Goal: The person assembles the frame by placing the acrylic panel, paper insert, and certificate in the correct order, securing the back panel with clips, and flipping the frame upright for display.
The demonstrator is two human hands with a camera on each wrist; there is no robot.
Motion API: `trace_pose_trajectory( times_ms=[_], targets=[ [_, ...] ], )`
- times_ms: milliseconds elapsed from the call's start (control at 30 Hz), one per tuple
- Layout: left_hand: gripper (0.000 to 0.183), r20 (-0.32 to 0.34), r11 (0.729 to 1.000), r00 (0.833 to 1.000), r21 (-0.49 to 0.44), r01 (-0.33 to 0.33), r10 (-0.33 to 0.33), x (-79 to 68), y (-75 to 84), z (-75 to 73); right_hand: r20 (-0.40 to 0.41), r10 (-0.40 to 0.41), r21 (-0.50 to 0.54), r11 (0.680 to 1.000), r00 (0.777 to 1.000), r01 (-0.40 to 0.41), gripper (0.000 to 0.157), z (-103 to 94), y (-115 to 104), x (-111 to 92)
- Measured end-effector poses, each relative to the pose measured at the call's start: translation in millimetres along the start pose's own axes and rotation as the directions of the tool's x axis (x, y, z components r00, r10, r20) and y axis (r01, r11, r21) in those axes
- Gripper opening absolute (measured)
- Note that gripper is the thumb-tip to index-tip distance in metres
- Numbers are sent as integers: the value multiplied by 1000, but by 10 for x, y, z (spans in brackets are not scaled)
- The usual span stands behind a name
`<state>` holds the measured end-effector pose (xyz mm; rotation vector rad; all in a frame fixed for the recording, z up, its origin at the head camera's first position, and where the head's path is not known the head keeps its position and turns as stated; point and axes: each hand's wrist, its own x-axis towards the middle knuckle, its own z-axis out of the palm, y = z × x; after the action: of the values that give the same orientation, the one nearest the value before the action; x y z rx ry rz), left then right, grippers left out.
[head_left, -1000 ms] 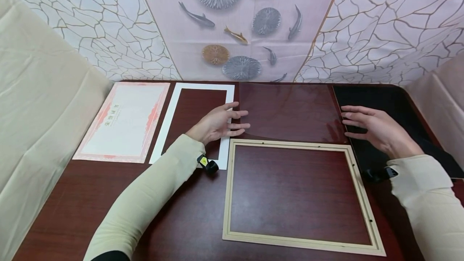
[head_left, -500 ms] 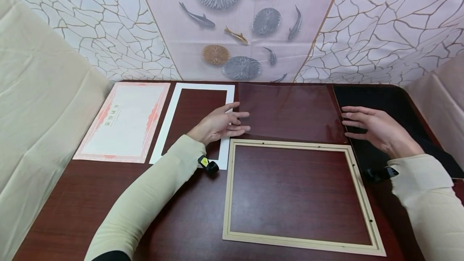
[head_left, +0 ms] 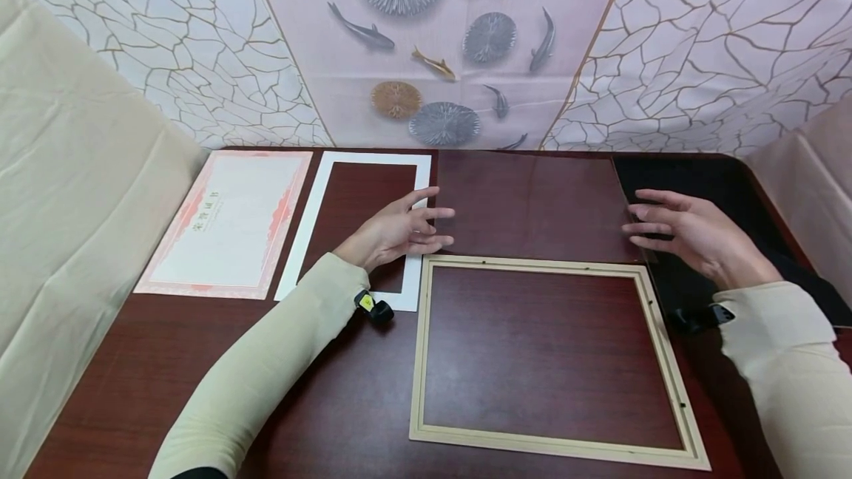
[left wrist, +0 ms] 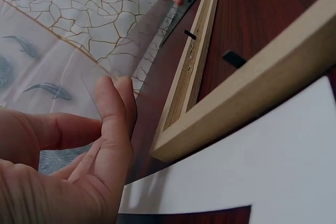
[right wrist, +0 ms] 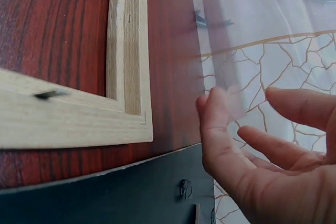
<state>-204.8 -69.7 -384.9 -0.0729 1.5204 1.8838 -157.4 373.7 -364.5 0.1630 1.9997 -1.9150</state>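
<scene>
Between my two hands is a clear plastic sheet point(head_left: 532, 202), lying behind the wooden frame in the head view. My left hand point(head_left: 399, 231) holds its left edge, thumb and fingers close together at the edge in the left wrist view. At the opposite edge my right hand point(head_left: 699, 235) holds the sheet, fingers bent and thumb spread in the right wrist view. The sheet stretches from hand to hand, with a raised corner by the left fingertips point(left wrist: 113, 90). A pale wooden frame point(head_left: 532, 449) with small dark metal tabs lies in front of the sheet.
A white mat border point(head_left: 309, 228) lies under my left hand. Farther left is a certificate point(head_left: 233, 228) with a pink border. On the right is a black backing board point(head_left: 692, 172), partly under my right hand. Patterned cloth point(head_left: 426, 58) hangs behind the table point(head_left: 333, 405).
My right hand's fingers have shifted slightly over the sheet's right edge, and that edge has moved a little right, its corner now showing beyond the fingertips. The left hand has drawn slightly left.
</scene>
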Motion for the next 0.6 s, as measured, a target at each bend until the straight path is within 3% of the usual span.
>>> trace_pose_trajectory(
  times_ms=[200, 467, 600],
  targets=[
    [86, 45, 997, 999, 80, -16, 12, -97, -11, -23, 0, -16, -111, 994, 1000, 16, 77, 3, -9, -35],
    [92, 100, 993, 995, 116, -28, 16, -264, -13, 4, -41, 12, -319, 947, 999, -24, 69, 24, -39, -111],
    [97, 106, 993, 994, 119, -23, 10, -360, -26, 32, -61, 20, -372, 927, 998, -41, 68, 71, -65, -176]
  ],
)
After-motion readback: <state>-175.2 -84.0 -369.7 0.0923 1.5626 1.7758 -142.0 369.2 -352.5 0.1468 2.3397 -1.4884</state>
